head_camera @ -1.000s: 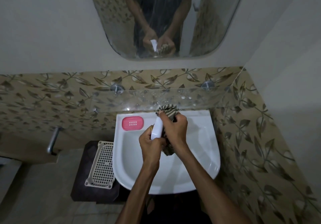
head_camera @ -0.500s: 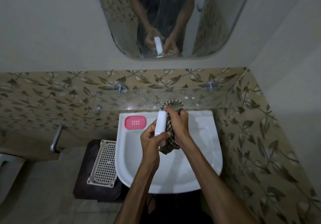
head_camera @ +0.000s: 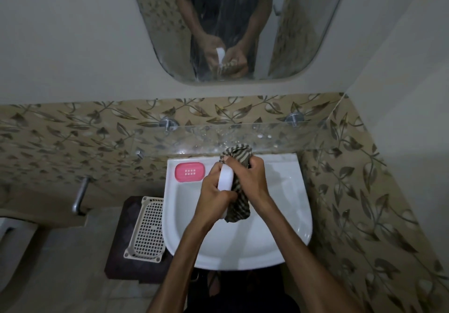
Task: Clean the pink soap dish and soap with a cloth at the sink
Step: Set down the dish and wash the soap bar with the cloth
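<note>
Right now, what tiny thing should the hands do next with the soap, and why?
Probably turn the soap in the left hand, so the cloth in the right hand wipes its other face. The dish sits empty.

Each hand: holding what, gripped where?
Left hand grips the white soap bar at its lower end. Right hand is closed round the middle of the striped brown cloth, pressed against the soap.

The white soap bar point(head_camera: 225, 176) stands on edge above the sink point(head_camera: 286, 215), pressed against a striped brown cloth point(head_camera: 239, 191) bunched to its right, one end trailing down over the basin. The pink soap dish point(head_camera: 189, 172), a rounded rectangle with small drain holes, sits flat and empty on the sink's back left corner.
</note>
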`<move>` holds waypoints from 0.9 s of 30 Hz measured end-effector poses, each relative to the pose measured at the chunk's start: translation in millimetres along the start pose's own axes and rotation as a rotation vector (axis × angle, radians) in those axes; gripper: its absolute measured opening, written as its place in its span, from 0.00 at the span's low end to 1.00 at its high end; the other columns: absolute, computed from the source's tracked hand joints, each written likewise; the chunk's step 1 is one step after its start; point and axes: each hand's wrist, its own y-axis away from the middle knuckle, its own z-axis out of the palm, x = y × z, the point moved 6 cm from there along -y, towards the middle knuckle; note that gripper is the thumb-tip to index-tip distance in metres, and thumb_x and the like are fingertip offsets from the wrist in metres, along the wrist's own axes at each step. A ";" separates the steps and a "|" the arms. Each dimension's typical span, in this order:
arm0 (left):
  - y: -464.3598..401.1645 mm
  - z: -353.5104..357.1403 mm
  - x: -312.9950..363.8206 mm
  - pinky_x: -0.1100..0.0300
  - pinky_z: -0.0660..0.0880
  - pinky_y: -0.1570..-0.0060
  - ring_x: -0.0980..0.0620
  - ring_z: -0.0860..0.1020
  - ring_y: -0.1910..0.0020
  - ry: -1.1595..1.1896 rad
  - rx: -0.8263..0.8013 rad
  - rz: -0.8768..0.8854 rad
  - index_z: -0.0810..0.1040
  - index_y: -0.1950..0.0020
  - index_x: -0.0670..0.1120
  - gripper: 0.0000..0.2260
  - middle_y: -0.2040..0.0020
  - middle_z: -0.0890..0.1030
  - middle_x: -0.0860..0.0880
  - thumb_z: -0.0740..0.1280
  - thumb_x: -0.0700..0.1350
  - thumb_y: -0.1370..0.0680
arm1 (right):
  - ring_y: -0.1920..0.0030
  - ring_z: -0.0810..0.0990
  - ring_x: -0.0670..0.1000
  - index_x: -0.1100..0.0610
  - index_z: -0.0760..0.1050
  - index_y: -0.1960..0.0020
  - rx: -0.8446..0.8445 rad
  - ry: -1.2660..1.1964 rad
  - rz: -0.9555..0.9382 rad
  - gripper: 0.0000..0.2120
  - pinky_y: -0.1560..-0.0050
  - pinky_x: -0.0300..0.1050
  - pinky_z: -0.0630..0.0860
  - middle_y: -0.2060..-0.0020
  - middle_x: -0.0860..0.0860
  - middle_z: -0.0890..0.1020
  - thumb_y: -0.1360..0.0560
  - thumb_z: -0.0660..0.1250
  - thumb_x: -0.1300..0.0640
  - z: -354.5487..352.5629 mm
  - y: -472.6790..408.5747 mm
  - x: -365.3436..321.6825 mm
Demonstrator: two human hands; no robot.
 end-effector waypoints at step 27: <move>-13.8 -16.6 0.6 0.47 0.81 0.50 0.39 0.85 0.51 0.361 0.161 -0.228 0.84 0.48 0.34 0.19 0.51 0.86 0.36 0.71 0.48 0.29 | 0.69 0.78 0.46 0.53 0.77 0.69 -0.065 0.089 -0.131 0.15 0.65 0.47 0.76 0.73 0.45 0.79 0.28 0.75 0.49 12.4 -10.6 -10.8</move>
